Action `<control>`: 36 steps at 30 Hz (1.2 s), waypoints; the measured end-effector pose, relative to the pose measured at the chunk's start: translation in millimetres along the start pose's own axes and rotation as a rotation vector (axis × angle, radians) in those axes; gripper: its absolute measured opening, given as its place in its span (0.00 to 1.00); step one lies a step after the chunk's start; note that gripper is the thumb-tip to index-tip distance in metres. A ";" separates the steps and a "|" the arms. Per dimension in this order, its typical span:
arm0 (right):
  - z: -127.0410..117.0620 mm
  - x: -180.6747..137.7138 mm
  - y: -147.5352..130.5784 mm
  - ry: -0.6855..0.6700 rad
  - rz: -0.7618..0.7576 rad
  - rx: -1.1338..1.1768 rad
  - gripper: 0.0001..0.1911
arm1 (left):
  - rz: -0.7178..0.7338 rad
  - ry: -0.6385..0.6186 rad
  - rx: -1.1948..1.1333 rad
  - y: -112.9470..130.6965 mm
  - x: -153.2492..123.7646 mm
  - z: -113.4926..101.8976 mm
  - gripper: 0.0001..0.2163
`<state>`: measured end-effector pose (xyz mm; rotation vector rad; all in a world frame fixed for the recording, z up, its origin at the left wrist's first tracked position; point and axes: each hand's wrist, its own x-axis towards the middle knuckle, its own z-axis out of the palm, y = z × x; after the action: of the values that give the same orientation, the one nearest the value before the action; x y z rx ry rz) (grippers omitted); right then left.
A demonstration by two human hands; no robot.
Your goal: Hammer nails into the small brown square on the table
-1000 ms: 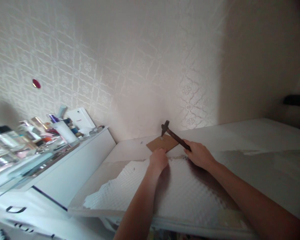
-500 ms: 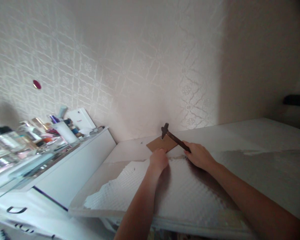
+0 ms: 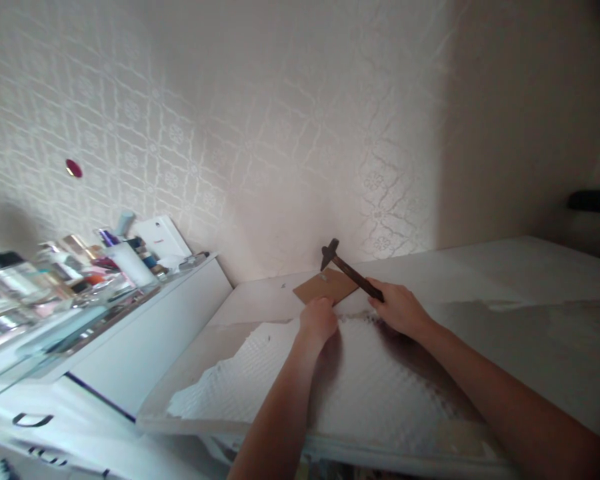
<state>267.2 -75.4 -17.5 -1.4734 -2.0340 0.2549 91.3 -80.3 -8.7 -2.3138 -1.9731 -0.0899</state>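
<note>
My right hand (image 3: 399, 309) is closed round the handle of a small dark hammer (image 3: 347, 268), whose head is raised a little above a brown cardboard square (image 3: 325, 286). A small pale nail (image 3: 323, 277) seems to stand on that square under the hammer head. My left hand (image 3: 319, 319) is closed at the near edge of the cardboard and presses it down on the white board (image 3: 260, 303). A bumpy white sheet (image 3: 360, 380) covers the board's near part under both forearms.
A white cabinet (image 3: 145, 327) at the left carries several cosmetic bottles and tubes (image 3: 80, 267) on a glass shelf. A patterned wall (image 3: 280, 133) rises right behind the board. A dark chair part (image 3: 597, 203) shows at the far right edge.
The hammer head rose from the cardboard and has stayed up, shifting slightly. My left hand has not moved.
</note>
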 end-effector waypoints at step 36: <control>-16.9 4.5 -12.2 -0.102 0.356 1.307 0.06 | -0.162 -0.031 -0.107 -19.0 10.8 7.0 0.25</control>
<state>266.2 -79.0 3.5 -0.8894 -1.1072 1.4740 74.1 -66.0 -13.8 -2.2256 -2.2207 -0.1772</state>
